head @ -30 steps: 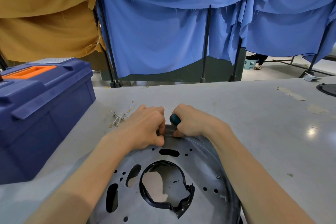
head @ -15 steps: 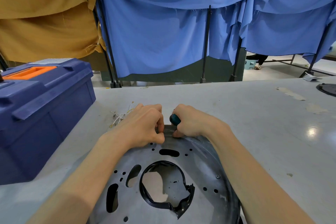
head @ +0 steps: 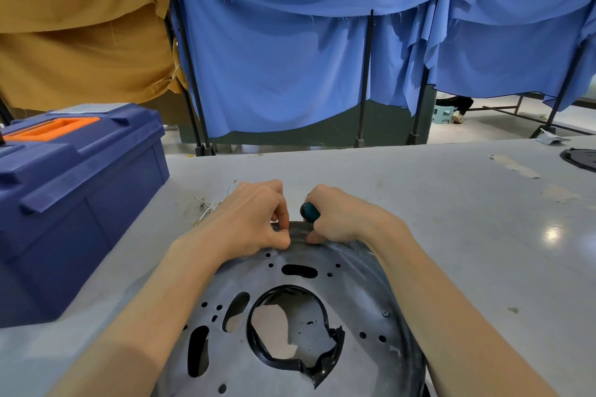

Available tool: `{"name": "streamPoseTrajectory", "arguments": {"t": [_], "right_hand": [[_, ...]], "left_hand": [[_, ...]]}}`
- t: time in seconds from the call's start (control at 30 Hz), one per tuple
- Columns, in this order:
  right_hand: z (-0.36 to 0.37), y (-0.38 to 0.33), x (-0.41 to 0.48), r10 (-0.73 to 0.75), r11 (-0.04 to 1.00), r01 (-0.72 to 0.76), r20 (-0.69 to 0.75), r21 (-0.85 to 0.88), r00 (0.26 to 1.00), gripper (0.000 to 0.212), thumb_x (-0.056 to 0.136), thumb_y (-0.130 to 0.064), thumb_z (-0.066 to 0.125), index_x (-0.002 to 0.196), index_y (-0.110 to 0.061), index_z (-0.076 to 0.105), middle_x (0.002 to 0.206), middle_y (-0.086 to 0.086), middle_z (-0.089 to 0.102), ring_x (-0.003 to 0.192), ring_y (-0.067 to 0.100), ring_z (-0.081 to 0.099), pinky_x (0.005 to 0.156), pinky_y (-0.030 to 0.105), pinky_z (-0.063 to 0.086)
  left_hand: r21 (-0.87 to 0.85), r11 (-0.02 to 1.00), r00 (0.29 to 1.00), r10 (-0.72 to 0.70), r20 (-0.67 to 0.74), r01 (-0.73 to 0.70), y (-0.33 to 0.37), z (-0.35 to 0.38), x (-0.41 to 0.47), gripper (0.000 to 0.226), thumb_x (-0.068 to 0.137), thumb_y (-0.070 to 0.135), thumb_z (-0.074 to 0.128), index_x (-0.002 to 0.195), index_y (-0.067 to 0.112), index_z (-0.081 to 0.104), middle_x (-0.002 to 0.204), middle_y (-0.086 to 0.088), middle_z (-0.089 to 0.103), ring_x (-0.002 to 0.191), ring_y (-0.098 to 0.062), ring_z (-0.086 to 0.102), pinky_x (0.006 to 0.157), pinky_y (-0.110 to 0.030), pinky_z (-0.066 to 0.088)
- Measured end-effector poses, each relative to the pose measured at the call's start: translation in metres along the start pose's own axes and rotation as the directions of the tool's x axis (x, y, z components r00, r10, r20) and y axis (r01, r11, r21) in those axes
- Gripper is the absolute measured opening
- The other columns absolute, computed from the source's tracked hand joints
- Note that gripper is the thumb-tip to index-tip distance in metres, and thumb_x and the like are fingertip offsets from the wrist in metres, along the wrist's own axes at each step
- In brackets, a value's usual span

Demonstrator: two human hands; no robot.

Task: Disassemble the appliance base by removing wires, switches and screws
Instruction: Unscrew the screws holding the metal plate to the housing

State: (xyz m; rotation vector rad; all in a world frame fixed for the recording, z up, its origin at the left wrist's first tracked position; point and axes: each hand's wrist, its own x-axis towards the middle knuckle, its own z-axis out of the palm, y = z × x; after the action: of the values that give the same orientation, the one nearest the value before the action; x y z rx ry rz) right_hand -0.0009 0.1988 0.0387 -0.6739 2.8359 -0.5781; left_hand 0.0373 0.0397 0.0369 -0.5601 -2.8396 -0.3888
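A round grey metal appliance base (head: 351, 300) lies flat on the table in front of me, pierced with several holes and a large central opening edged in broken black plastic. My left hand (head: 248, 219) pinches the far rim of the base with thumb and fingers. My right hand (head: 342, 216) is closed around a screwdriver with a dark teal handle (head: 309, 211), whose butt end sticks out toward the left hand; its tip is hidden. A screw (head: 385, 313) sits in the base near my right forearm.
A blue toolbox (head: 74, 196) with an orange handle stands at the left. Loose white wires (head: 209, 205) lie behind my left hand. A dark round part (head: 580, 158) rests at the far right table edge. Blue and tan cloths hang behind the grey table (head: 451, 235).
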Motion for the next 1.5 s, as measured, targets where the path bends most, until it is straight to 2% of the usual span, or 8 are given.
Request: {"name": "streamPoseTrajectory", "arguments": {"t": [0.23,0.4,0.57,0.7,0.87,1.07,1.23,1.5], "right_hand": [[-0.0004,-0.0004,-0.0017,-0.001,1.000,0.001,-0.006,0.002,1.000,0.030,0.083,-0.011,0.072,0.075,-0.015,0.043,0.072,0.001,0.047,0.061,0.015,0.044,0.052,0.026,0.034],[-0.0012,-0.0016,-0.0027,-0.008,1.000,0.008,-0.003,0.015,1.000,0.025,0.082,-0.012,0.073,0.093,-0.011,0.051,0.078,0.002,0.052,0.069,0.019,0.050,0.053,0.026,0.036],[-0.0012,-0.0008,-0.0032,-0.010,1.000,0.010,-0.004,0.005,1.000,0.032,0.083,-0.012,0.074,0.075,-0.016,0.042,0.073,0.000,0.048,0.061,0.013,0.044,0.051,0.025,0.032],[-0.0011,-0.0013,-0.0025,-0.012,1.000,0.012,0.000,0.010,1.000,0.029,0.083,-0.014,0.074,0.091,-0.013,0.046,0.075,-0.001,0.048,0.064,0.012,0.044,0.052,0.025,0.033],[-0.0008,-0.0007,-0.0021,0.000,1.000,0.000,0.003,0.020,1.000,0.031,0.083,-0.015,0.073,0.092,-0.015,0.044,0.076,-0.002,0.046,0.065,0.012,0.044,0.053,0.025,0.033],[-0.0009,0.0005,-0.0011,0.008,1.000,-0.008,-0.001,0.002,1.000,0.040,0.082,-0.013,0.073,0.069,-0.020,0.036,0.071,0.000,0.045,0.060,0.014,0.042,0.051,0.026,0.031],[-0.0008,-0.0007,-0.0016,0.001,1.000,-0.001,-0.004,0.004,1.000,0.027,0.083,-0.013,0.073,0.085,-0.013,0.046,0.079,0.002,0.052,0.068,0.018,0.049,0.053,0.025,0.035],[-0.0045,-0.0008,-0.0061,-0.034,0.998,0.035,-0.015,0.059,0.999,0.030,0.085,-0.018,0.073,0.071,-0.015,0.047,0.069,0.003,0.050,0.060,0.017,0.046,0.054,0.027,0.038]], "left_hand": [[-0.063,0.998,0.997,-0.021,-0.069,0.016,-0.0006,-0.0016,-0.0004,0.014,0.072,0.017,0.078,0.069,0.021,0.065,0.076,0.013,0.047,0.066,-0.005,0.047,0.062,-0.017,0.031],[-0.064,0.998,0.996,-0.012,-0.090,0.007,-0.0004,-0.0017,-0.0003,0.014,0.072,0.017,0.078,0.068,0.021,0.065,0.077,0.013,0.048,0.067,-0.007,0.048,0.064,-0.020,0.037],[-0.072,0.997,0.995,-0.014,-0.098,0.007,-0.0007,-0.0017,-0.0006,0.013,0.071,0.016,0.078,0.068,0.020,0.067,0.077,0.012,0.048,0.067,-0.008,0.048,0.063,-0.020,0.039],[-0.075,0.997,0.995,-0.009,-0.095,0.002,-0.0002,-0.0012,-0.0009,0.013,0.071,0.015,0.078,0.068,0.020,0.066,0.076,0.012,0.048,0.066,-0.005,0.047,0.064,-0.018,0.032],[-0.068,0.998,0.997,0.003,-0.076,-0.008,-0.0004,-0.0023,-0.0011,0.009,0.075,0.016,0.076,0.073,0.019,0.067,0.078,0.011,0.048,0.070,-0.007,0.048,0.069,-0.022,0.036],[-0.065,0.998,0.999,0.000,-0.050,-0.003,-0.0019,-0.0023,-0.0005,0.004,0.081,0.016,0.073,0.081,0.014,0.069,0.083,0.011,0.047,0.074,-0.007,0.047,0.073,-0.028,0.044],[-0.083,0.996,0.997,0.024,-0.070,-0.030,0.0031,-0.0026,0.0001,0.005,0.083,0.016,0.071,0.081,0.017,0.065,0.086,0.008,0.048,0.077,-0.010,0.048,0.075,-0.033,0.048],[-0.205,0.979,0.987,-0.041,-0.155,0.008,-0.0019,-0.0010,-0.0015,0.011,0.083,0.013,0.071,0.078,0.021,0.064,0.086,0.006,0.052,0.078,-0.009,0.050,0.072,-0.022,0.045]]}}
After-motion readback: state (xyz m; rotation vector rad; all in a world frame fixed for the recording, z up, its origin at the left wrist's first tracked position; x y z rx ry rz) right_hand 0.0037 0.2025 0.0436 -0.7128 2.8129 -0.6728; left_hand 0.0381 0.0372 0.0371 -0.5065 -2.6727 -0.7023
